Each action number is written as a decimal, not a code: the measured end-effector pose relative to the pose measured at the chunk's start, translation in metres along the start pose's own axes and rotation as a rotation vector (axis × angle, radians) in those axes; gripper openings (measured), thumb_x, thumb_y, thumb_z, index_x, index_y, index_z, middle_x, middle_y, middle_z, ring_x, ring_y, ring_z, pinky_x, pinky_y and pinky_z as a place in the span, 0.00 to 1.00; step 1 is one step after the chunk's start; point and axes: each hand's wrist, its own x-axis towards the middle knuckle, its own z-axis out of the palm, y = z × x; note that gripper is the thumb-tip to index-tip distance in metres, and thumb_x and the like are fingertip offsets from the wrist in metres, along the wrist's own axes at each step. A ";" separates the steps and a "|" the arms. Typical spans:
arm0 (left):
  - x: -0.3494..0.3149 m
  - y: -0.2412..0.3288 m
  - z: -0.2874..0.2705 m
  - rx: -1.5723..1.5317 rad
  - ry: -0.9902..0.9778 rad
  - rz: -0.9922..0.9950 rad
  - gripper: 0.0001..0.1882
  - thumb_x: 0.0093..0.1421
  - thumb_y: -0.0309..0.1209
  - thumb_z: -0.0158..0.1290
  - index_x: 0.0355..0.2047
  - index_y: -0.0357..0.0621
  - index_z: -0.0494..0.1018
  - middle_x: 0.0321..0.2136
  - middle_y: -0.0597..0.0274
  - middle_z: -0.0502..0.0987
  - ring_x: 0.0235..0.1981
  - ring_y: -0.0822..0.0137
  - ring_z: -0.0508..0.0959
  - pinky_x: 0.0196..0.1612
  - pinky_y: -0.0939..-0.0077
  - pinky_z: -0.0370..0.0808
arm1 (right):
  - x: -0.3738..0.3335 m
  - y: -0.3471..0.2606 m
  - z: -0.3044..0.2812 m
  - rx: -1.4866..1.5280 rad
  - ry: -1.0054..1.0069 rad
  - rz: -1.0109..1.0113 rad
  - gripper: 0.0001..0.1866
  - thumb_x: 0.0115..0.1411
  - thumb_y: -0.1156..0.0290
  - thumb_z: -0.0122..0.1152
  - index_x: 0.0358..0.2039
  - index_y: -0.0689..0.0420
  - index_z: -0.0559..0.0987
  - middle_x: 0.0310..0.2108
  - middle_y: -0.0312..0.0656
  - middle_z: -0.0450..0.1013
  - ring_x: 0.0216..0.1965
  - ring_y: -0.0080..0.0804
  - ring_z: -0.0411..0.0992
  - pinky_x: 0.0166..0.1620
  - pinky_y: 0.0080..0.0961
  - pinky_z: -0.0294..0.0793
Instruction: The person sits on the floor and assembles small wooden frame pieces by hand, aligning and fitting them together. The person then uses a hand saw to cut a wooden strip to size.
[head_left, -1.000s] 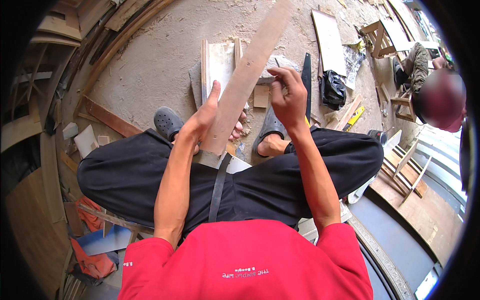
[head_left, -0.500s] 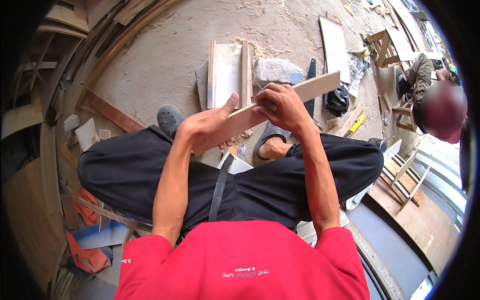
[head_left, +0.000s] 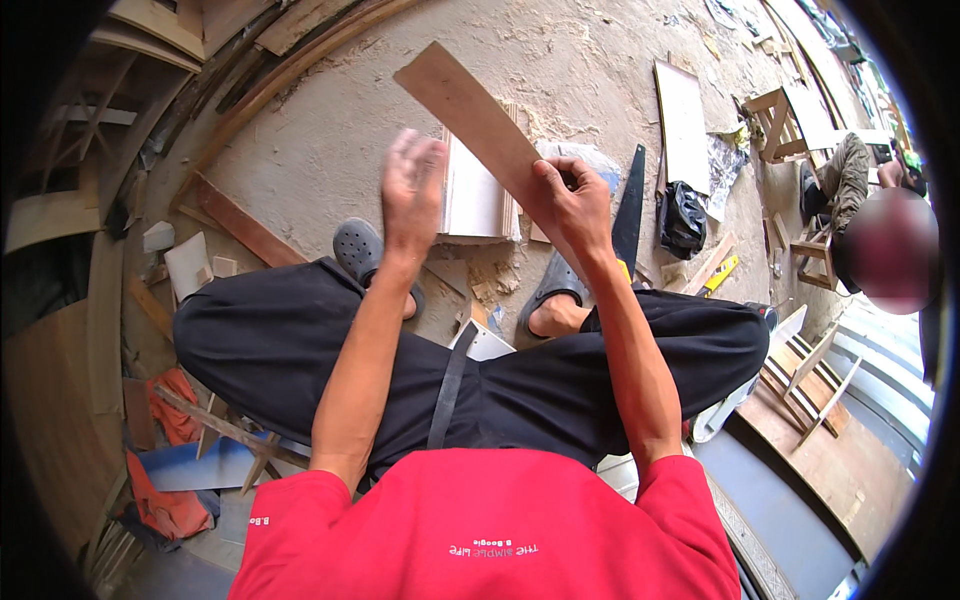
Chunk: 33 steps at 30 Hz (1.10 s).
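Note:
A long, thin wooden board slants up from my right hand toward the far left. My right hand grips it near its lower end, thumb on the upper face. My left hand is raised beside the board, apart from it, its fingers stretched out and blurred by motion. Beneath the board, on the floor between my feet and the far side, lies a stack of pale boards. A grey stone block sits partly hidden behind my right hand. To the right of that hand is a handsaw with a dark blade.
Grey clogs are on my feet. A black plastic bag and a white board lie to the right, near a yellow-handled tool. Another person sits at far right beside wooden stools. Wood scraps lie at left.
The board has swung from pointing right to pointing far left. My left hand has let go of it and moved away, while my right hand keeps hold.

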 end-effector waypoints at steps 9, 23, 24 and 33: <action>0.005 0.029 0.015 -0.216 -0.016 0.053 0.15 0.66 0.34 0.53 0.46 0.33 0.73 0.35 0.61 0.79 0.32 0.77 0.77 0.35 0.83 0.76 | -0.002 -0.028 0.027 0.279 -0.223 0.007 0.13 0.64 0.65 0.61 0.39 0.65 0.81 0.30 0.37 0.78 0.32 0.18 0.73 0.36 0.18 0.73; 0.015 0.049 -0.013 0.054 0.064 0.096 0.15 0.64 0.34 0.55 0.42 0.32 0.76 0.26 0.68 0.77 0.22 0.83 0.71 0.21 0.87 0.66 | -0.012 -0.018 0.040 0.146 -0.380 0.023 0.19 0.62 0.60 0.63 0.43 0.65 0.80 0.34 0.44 0.80 0.36 0.24 0.75 0.41 0.24 0.74; 0.016 0.046 -0.013 0.042 0.071 0.119 0.15 0.64 0.34 0.55 0.42 0.32 0.76 0.26 0.67 0.77 0.22 0.83 0.71 0.21 0.87 0.67 | -0.012 -0.017 0.040 0.127 -0.382 0.024 0.20 0.62 0.59 0.64 0.43 0.65 0.81 0.35 0.45 0.80 0.37 0.25 0.75 0.42 0.24 0.74; 0.016 0.036 -0.026 -0.130 0.029 -0.026 0.16 0.65 0.35 0.53 0.46 0.34 0.74 0.36 0.60 0.79 0.33 0.72 0.80 0.36 0.81 0.79 | -0.014 -0.002 0.039 0.093 -0.370 0.033 0.18 0.60 0.61 0.65 0.41 0.63 0.81 0.32 0.43 0.80 0.33 0.24 0.75 0.37 0.24 0.75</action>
